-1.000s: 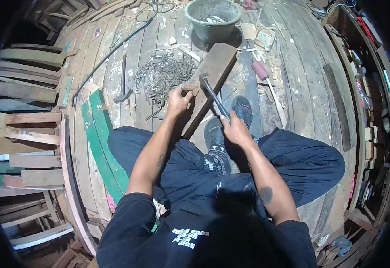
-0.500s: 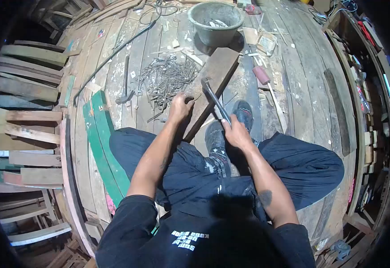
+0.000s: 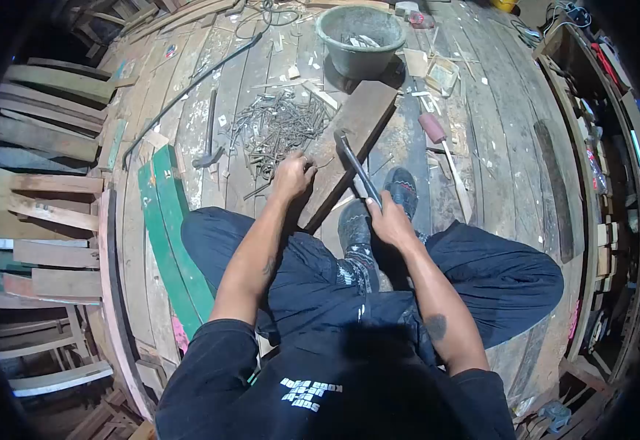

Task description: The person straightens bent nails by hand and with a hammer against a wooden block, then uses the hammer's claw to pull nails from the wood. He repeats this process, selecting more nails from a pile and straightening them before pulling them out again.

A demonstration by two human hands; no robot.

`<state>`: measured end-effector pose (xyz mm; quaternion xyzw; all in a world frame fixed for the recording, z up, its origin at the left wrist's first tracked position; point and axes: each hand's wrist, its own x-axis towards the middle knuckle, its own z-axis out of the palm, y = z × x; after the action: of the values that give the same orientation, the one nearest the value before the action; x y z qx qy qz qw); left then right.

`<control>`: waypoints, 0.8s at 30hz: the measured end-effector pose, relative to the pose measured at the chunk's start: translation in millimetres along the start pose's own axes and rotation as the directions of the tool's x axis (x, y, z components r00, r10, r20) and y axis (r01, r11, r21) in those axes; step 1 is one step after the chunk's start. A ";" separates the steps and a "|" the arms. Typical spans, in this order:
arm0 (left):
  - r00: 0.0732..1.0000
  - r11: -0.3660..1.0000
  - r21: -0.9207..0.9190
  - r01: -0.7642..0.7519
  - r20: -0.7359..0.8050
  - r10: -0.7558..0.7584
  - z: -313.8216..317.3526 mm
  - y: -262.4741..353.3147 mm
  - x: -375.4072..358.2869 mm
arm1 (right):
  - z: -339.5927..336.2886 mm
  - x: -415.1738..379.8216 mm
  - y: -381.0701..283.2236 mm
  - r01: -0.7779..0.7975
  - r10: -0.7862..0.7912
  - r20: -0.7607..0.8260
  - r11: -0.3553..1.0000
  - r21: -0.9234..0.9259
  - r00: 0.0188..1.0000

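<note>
My right hand (image 3: 391, 221) is wrapped round the handle of a claw hammer (image 3: 359, 167), whose head rests on or just above a thick brown wooden beam (image 3: 365, 110). My left hand (image 3: 291, 177) is closed at the beam's left edge, thumb and fingers pinched together. A thin nail (image 3: 325, 162) seems to stick out from those fingertips over the wood; its other end is hidden. Just beyond the left hand lies a heap of loose nails (image 3: 280, 125). Under the beam's near end, my dark patterned socks or shoes (image 3: 355, 224) show.
A grey bucket (image 3: 360, 44) with scraps stands behind the beam. On the right lies a mallet with a pinkish head (image 3: 432, 128). Left are another hammer (image 3: 208, 155), a long dark bar (image 3: 188, 88) and green boards (image 3: 170, 227). Stacked wooden pieces (image 3: 49, 139) line the left side.
The whole view has shifted slightly. My left hand has drawn a little to the left relative to the beam, toward the nail heap. The hammer stays about where it was over the beam.
</note>
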<state>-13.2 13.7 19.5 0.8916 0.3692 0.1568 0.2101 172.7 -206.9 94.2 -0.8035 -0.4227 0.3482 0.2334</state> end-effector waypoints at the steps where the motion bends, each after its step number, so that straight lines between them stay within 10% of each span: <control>1: 1.000 0.999 0.030 -0.016 0.001 0.016 2.2 0.1 0.0 | 0.5 0.4 0.4 -0.010 0.010 0.000 1.000 0.007 1.000; 24: 0.981 0.976 0.216 -0.040 -0.175 0.079 23.7 10.2 -4.1 | 21.0 -13.4 -0.2 0.106 -0.106 -0.049 0.994 0.001 0.993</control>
<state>0.3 -1.9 3.5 0.9014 0.3746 0.2039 0.0747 151.4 -216.4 85.6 -0.7877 -0.4583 0.3163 0.2635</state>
